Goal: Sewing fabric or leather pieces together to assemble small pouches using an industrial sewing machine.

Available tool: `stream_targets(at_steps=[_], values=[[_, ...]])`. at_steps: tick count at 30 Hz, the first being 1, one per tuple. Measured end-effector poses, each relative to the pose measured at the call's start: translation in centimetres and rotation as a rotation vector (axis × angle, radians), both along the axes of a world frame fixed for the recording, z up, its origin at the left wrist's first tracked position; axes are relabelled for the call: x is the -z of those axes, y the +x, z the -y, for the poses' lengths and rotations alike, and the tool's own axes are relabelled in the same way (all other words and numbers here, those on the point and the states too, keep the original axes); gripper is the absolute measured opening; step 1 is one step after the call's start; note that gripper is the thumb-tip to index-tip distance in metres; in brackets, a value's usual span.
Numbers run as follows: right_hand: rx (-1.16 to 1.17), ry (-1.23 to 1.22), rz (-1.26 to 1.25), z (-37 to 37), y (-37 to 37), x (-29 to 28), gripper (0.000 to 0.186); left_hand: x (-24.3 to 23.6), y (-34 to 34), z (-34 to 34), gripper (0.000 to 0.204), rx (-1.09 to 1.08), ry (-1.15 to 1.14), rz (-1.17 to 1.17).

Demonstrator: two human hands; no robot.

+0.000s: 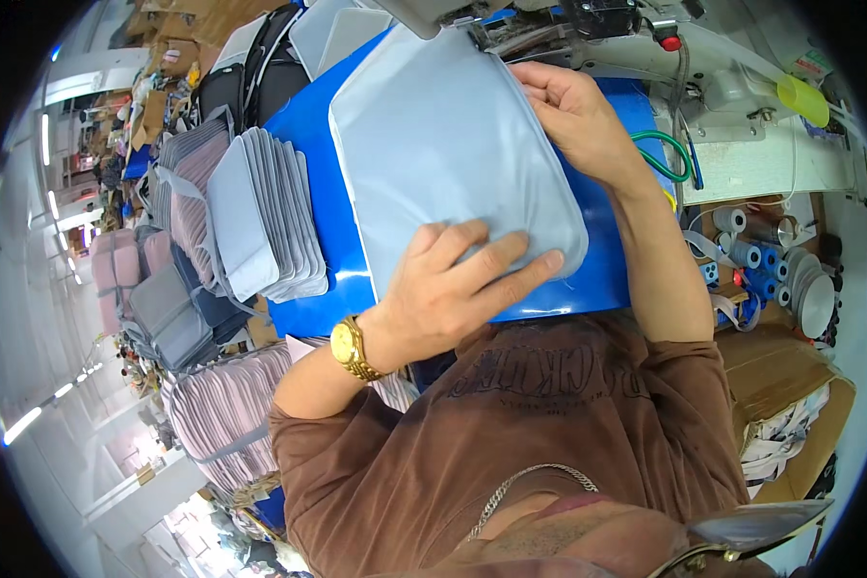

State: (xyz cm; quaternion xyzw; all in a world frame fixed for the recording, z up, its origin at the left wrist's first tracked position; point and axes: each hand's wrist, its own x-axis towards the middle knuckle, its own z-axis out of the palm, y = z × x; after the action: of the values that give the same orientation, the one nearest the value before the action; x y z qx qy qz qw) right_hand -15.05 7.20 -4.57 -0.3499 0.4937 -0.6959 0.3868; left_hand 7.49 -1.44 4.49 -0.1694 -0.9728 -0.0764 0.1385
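A large light grey-blue fabric panel [443, 144] with rounded corners lies on the blue work surface, its far end under the head of a sewing machine [539, 34]. My left hand [458, 279], wearing a gold watch, rests on the panel's near part with fingers spread flat. At the panel's right edge, close to the machine, my right hand [573, 111] has its fingers curled at the border, seemingly gripping it. The fingertips there are partly hidden. Where the panel meets the needle is also out of sight.
A fanned stack of grey-blue panels [260, 217] stands left on the blue surface [342, 270]. Bundled pink and grey pieces [222, 414] lie further left. At right are a green cord [679, 154], thread spools [766, 270] and a cardboard box [790, 371].
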Motion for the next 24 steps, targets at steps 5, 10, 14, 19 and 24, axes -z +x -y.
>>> stream_targets(at_steps=[5,10,14,19,24], values=[[0.075,-0.081,-0.037,0.3,0.4,-0.2,0.030,0.0,-1.7,2.4,0.054,0.015,-0.055,-0.031],[0.092,-0.081,-0.050,0.4,0.4,-0.2,0.029,-0.3,-3.3,4.7,0.053,0.015,-0.109,-0.028],[0.080,-0.051,-0.083,0.4,0.1,-0.1,0.030,-0.5,-4.8,6.3,0.053,0.022,-0.106,-0.058],[0.104,-0.032,-0.079,0.5,0.3,-0.2,0.029,-0.8,-6.3,8.1,0.055,0.016,-0.112,-0.043],[0.129,-0.030,-0.112,0.6,0.4,-0.1,0.030,-0.9,-7.8,9.7,0.054,0.014,-0.160,-0.062]])
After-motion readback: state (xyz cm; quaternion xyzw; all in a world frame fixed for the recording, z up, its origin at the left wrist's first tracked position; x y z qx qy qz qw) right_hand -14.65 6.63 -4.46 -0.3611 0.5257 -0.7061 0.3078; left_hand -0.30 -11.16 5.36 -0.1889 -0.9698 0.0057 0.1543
